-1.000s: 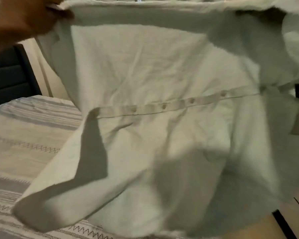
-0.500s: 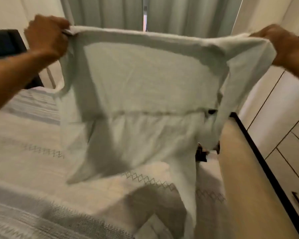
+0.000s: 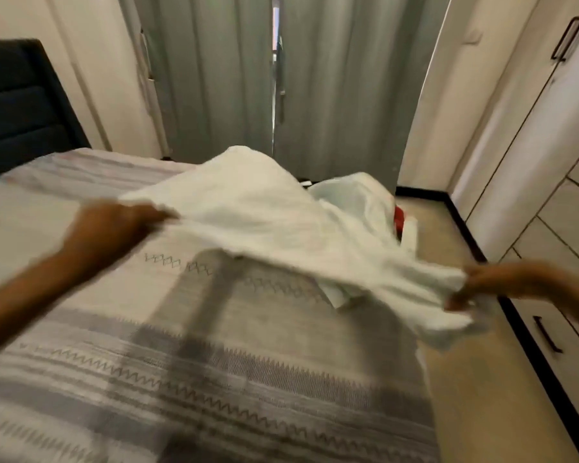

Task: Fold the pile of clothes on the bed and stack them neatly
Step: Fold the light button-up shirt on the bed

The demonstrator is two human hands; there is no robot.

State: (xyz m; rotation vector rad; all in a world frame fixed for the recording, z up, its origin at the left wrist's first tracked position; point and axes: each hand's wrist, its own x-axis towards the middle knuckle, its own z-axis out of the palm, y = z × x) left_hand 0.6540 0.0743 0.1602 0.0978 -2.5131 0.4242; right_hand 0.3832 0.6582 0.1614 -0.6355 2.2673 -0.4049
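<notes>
Lowered from chest height, the white shirt (image 3: 264, 222) now billows just above the striped bedspread (image 3: 147, 379). Left hand (image 3: 114, 225) and right hand (image 3: 482, 285) each pinch one edge, stretching it. More pale clothes (image 3: 355, 195) lie beyond.

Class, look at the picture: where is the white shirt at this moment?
In the head view, the white shirt is stretched low over the striped bed, right of centre, held between the left hand and the right hand, before the curtains.
</notes>
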